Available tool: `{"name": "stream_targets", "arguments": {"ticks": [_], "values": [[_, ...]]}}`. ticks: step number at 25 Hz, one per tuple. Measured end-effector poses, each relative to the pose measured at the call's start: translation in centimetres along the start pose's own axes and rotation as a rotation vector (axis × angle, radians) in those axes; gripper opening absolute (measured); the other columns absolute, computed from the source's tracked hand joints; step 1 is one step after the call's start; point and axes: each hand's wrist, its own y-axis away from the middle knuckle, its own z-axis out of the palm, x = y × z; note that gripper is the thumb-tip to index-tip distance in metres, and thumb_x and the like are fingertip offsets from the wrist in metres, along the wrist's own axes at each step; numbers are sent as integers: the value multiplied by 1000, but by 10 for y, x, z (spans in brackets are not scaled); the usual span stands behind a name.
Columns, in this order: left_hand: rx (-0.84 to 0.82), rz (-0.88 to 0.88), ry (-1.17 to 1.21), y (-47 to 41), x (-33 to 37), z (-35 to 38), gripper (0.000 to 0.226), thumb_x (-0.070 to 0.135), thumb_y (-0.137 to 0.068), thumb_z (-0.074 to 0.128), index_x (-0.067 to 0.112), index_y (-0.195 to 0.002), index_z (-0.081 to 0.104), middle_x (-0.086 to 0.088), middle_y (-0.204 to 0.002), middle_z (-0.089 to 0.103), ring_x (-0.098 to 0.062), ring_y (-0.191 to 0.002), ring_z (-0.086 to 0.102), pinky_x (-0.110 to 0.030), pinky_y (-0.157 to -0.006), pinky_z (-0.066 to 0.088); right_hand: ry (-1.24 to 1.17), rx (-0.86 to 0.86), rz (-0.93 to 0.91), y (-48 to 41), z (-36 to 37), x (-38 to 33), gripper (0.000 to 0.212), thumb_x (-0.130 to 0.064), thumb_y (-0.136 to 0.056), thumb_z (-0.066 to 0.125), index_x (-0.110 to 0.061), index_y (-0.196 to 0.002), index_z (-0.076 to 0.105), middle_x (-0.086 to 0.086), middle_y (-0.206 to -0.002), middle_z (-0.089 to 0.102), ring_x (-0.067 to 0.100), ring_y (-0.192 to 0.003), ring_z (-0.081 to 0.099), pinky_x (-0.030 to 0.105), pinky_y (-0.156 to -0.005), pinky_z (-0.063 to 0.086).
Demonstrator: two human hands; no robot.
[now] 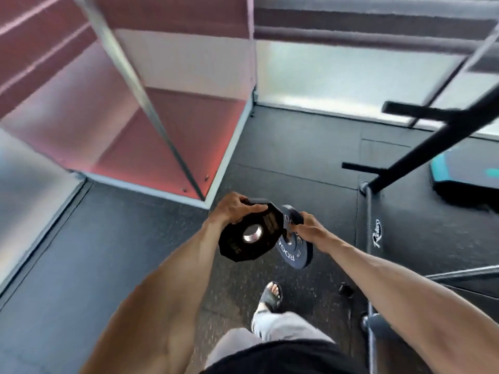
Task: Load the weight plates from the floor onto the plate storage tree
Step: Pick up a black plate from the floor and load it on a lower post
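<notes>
Left hand (237, 209): curled over the top edge of the angular plate, with the thumb lying across its face and the fingers wrapped behind. It grips at about 11 o'clock on the plate's rim.
Angular plate (241, 248): black and many-sided, with a steel-ringed centre hole. It is held in the air just below the middle of the view, face tilted up toward the camera.
Right hand (306, 225): fingers closed round the upper edge of the round plate, at about 1 o'clock on its rim.
Round plate (295, 255): black with white lettering, only partly readable. It is held in the air at 3 o'clock of the angular plate and sits partly behind it. The two overlap in view; whether they touch cannot be told.
Storage tree (432, 141): a black post slanting across the view at 2 to 3 o'clock. Two short pegs jut from it toward 9 o'clock. It stands apart from both plates.
Floor (108, 252): dark speckled rubber mats with seams showing.
Sandalled foot (271, 295): on the floor at 6 o'clock of the plates.
Small black object (345, 288): on the floor at 5 o'clock of the round plate, too blurred to identify.
Red wall panels (175, 136): at 10 to 12 o'clock, blurred.
Teal-edged platform (442, 168): at 3 o'clock, beyond the tree's post.
</notes>
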Motion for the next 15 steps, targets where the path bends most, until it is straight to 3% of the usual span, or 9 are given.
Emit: {"name": "stream_targets", "arguments": {"ticks": [3, 6, 12, 15], "values": [[-90, 53, -134, -72, 46, -7, 54, 67, -65, 76, 14, -76, 73, 4, -62, 66, -14, -54, 59, -24, -55, 41, -37, 124, 76, -41, -51, -14, 28, -23, -89, 68, -11, -114, 66, 7, -107, 71, 22, -98, 63, 38, -88, 50], [-190, 80, -232, -139, 92, -9, 49, 67, -65, 76, 19, -73, 68, 5, -62, 65, -15, -54, 58, -24, -56, 41, -89, 227, 174, -73, -93, -23, 39, -26, -88, 67, -16, -125, 58, 7, -117, 66, 26, -107, 60, 36, -91, 48], [-430, 186, -378, -278, 173, 3, 49, 62, -62, 81, 19, -60, 58, -1, -57, 57, -19, -51, 50, -29, -57, 40, -164, 376, 277, -138, -162, -49, 33, -22, -93, 62, -12, -123, 57, 11, -114, 64, 24, -101, 56, 30, -79, 43], [-549, 299, -528, -339, 212, 12, 46, 62, -62, 80, 20, -66, 63, 2, -60, 61, -20, -57, 56, -28, -58, 43, -202, 478, 342, -166, -188, -63, 32, -18, -94, 61, -11, -125, 56, 11, -113, 63, 23, -96, 56, 27, -76, 43]]}}
